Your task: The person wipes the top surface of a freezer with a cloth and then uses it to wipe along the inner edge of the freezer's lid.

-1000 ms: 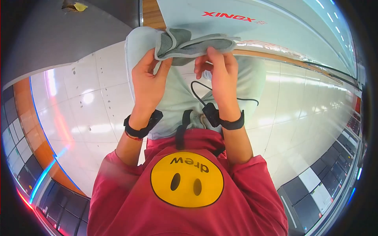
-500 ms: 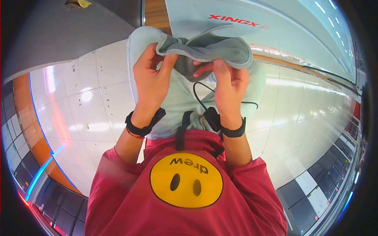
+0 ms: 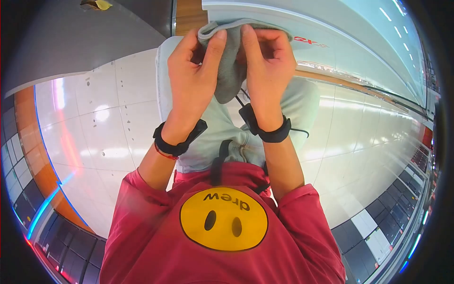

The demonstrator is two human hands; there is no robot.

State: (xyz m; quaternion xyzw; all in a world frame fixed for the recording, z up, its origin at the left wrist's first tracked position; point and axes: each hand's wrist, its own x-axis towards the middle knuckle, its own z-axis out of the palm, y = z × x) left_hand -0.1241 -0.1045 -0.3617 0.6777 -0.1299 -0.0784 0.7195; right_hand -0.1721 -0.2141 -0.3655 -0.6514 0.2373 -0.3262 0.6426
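A grey cloth (image 3: 230,75) with a pale bound edge hangs in folds between my two hands, above my knees. My left hand (image 3: 195,78) pinches its left upper edge between thumb and fingers. Close beside it, my right hand (image 3: 268,71) grips the upper edge farther right, its thumb lying on the cloth and fingers curled behind. The lower end of the cloth dangles in a rounded point. Parts of the fingertips are hidden by the fabric.
A white glass-fronted cabinet (image 3: 340,42) with red lettering stands ahead. A dark grey surface (image 3: 94,42) at upper left bears a yellow leaf (image 3: 103,4). Black wristbands (image 3: 175,142) circle my wrists; a black cable (image 3: 300,130) runs by the right one. Tiled floor (image 3: 99,128) lies around.
Both hands have moved forward and closer together with the cloth. Its wide-spread opening is now folded together, and the lower end hangs down between the hands.
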